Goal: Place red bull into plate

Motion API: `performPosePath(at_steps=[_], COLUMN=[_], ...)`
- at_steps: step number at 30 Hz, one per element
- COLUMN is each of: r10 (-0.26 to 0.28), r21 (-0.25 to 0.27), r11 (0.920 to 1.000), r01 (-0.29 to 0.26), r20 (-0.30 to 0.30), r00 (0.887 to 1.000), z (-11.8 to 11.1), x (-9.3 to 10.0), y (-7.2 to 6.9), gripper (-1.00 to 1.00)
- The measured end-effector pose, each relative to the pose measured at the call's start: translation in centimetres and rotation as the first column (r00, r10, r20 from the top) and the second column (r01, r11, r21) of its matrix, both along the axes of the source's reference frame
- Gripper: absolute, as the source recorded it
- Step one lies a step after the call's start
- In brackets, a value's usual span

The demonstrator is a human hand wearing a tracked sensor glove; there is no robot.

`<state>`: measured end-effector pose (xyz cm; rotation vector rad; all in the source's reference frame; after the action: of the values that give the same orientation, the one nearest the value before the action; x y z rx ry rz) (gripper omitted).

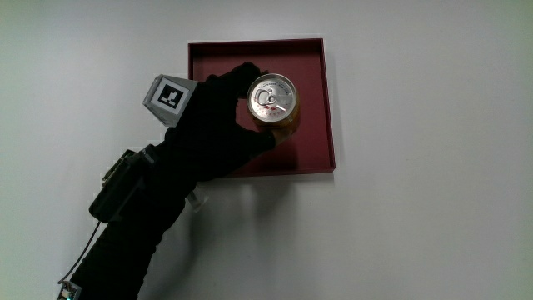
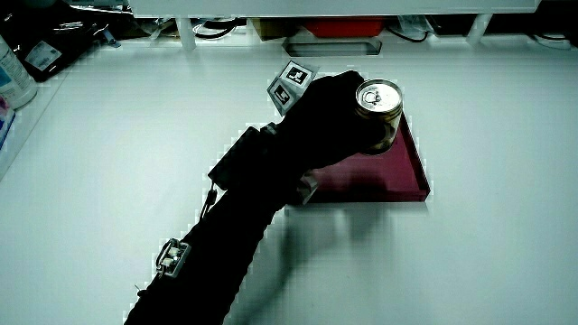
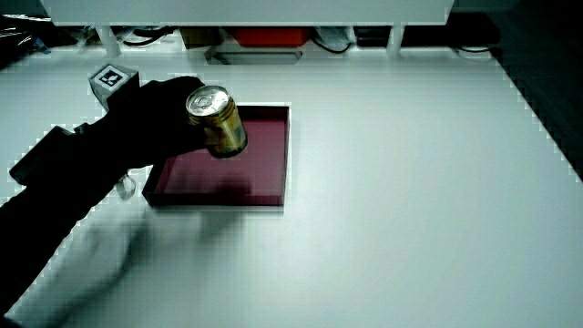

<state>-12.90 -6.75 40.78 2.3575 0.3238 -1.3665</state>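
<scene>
The Red Bull can, gold with a silver top, is held in the black-gloved hand, whose fingers wrap around its side. The hand holds it over the dark red square plate. In a side view the can hangs slightly tilted above the plate's floor, with its shadow on the plate below it. Another side view shows the can above the plate too. The patterned cube sits on the back of the hand.
A black box is strapped to the forearm, which reaches in from the person's edge of the table. A low partition with boxes and cables runs along the table's edge farthest from the person. A bottle stands at the table's corner.
</scene>
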Motion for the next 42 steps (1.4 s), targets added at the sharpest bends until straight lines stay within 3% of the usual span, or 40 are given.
performPosePath(at_steps=[2, 6, 9, 16, 19, 23, 26, 27, 31, 42], r10=[-0.004, -0.023, -0.03, -0.04, -0.041, -0.045, -0.044, -0.034, -0.029, -0.022], r21=[0.005, -0.03, -0.053, -0.094, -0.122, -0.112, -0.134, -0.114, -0.123, -0.118], r11=[1.0, 0.9993, 0.9981, 0.9945, 0.9914, 0.9925, 0.9899, 0.9927, 0.9917, 0.9927], r01=[0.004, 0.024, 0.031, 0.045, 0.047, 0.049, 0.048, 0.039, 0.036, 0.027], r20=[0.003, 0.038, 0.02, 0.048, 0.056, 0.034, 0.034, 0.04, 0.062, 0.04], r00=[1.0, 0.999, 0.999, 0.998, 0.998, 0.998, 0.998, 0.999, 0.998, 0.999], z=[0.8, 2.2, 3.1, 5.4, 6.0, 6.6, 6.5, 6.5, 6.2, 6.5], x=[-0.4, -1.2, -1.5, -2.1, -2.2, -2.4, -2.4, -2.3, -2.0, -1.8], y=[0.0, 0.2, 0.5, 0.9, 1.1, 1.3, 1.3, 1.3, 1.5, 1.6], gripper=[0.0, 0.0, 0.0, 0.0, 0.0, 0.0, 0.0, -0.03, -0.15, -0.47])
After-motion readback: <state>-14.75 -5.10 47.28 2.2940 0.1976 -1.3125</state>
